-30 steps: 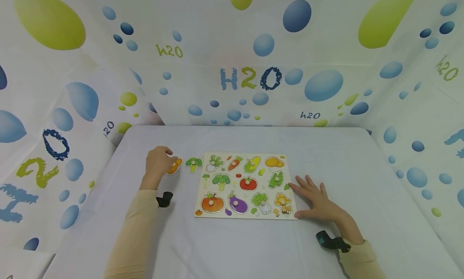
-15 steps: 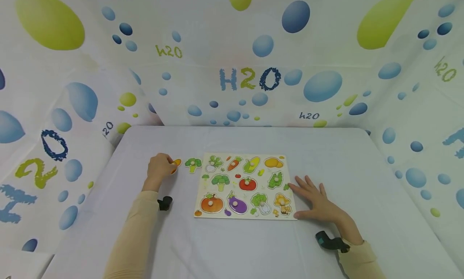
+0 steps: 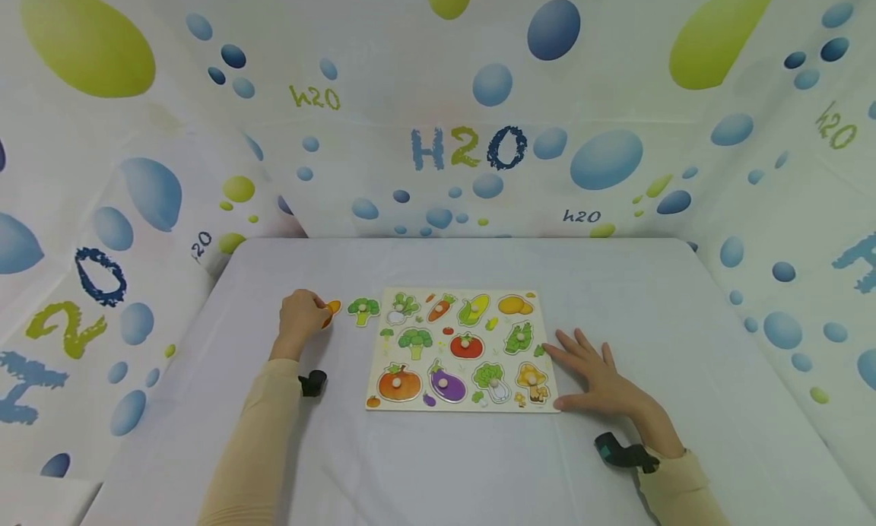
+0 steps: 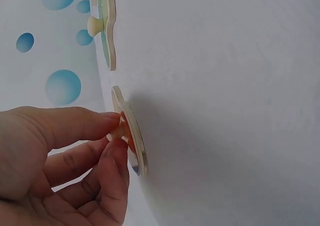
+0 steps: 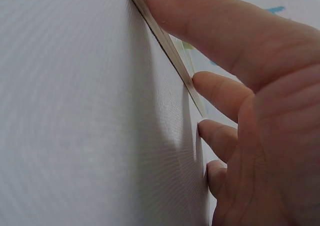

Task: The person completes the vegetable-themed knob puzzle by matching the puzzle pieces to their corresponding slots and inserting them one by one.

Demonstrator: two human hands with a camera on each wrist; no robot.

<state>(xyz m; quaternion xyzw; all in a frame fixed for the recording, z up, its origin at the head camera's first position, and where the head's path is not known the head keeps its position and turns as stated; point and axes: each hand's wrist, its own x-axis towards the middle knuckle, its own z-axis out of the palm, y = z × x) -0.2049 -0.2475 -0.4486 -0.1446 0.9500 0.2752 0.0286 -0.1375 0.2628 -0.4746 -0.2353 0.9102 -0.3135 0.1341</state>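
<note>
My left hand point(image 3: 301, 318) pinches the small wooden knob of an orange-yellow puzzle piece point(image 4: 131, 136) between thumb and fingers. The fingers cover much of that piece in the head view. It is close to the table, and whether it touches the cloth I cannot tell. Just right of it lies a broccoli puzzle piece point(image 3: 363, 310) with its own knob. The vegetable puzzle board point(image 3: 424, 397) is flat on the table, holding several knobbed pieces. Spread and fairly straight, the fingers of my right hand point(image 3: 597, 380) touch the board's right edge, with the thumb at its near right corner.
A white cloth covers the table point(image 3: 452, 465). Behind it and at both sides hangs a white curtain point(image 3: 383, 47) printed with blue and green drops. Each wrist wears a small black camera point(image 3: 313, 383).
My left hand has moved slightly nearer the body with the orange-yellow piece, then stayed almost still. The right hand keeps its place at the board. The head view has shifted a little.
</note>
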